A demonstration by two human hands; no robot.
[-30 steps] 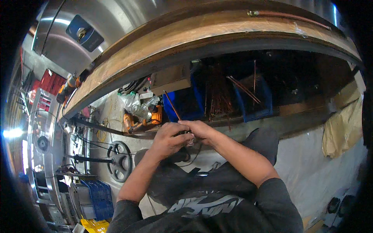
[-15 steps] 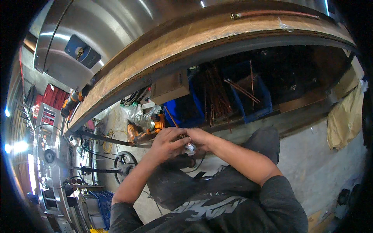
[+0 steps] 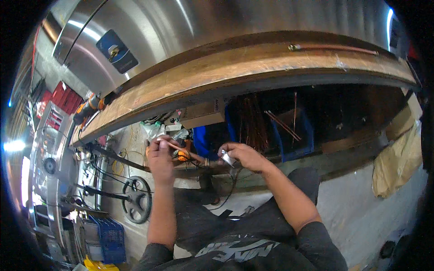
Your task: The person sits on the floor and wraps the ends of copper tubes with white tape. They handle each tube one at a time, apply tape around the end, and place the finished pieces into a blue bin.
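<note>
My left hand (image 3: 161,157) is raised below the bench edge, its fingers closed round one end of a thin copper tube (image 3: 174,145). The tube slants down to the right, toward the gap between my hands. To its right, my right hand (image 3: 247,156) grips a small silvery metal tool (image 3: 228,158), which looks like a tube cutter; my fingers cover part of it. The tool and the tube are apart. Beneath the bench, past my right hand, several copper tubes (image 3: 254,122) stand in a bunch, and a few more lean in a blue bin (image 3: 306,143).
The wooden bench (image 3: 199,81) curves across in front, bearing a large stainless steel panel (image 3: 226,20), a copper tube with a brass fitting (image 3: 334,48) and an orange drill (image 3: 89,108). Below are a cardboard box (image 3: 201,118) and a black spoked wheel (image 3: 136,198). Brown paper (image 3: 391,165) hangs at right.
My hands were together around the silvery tool; now they are apart. The left has moved away leftward with the copper tube, while the right keeps the tool. The view has shifted slightly.
</note>
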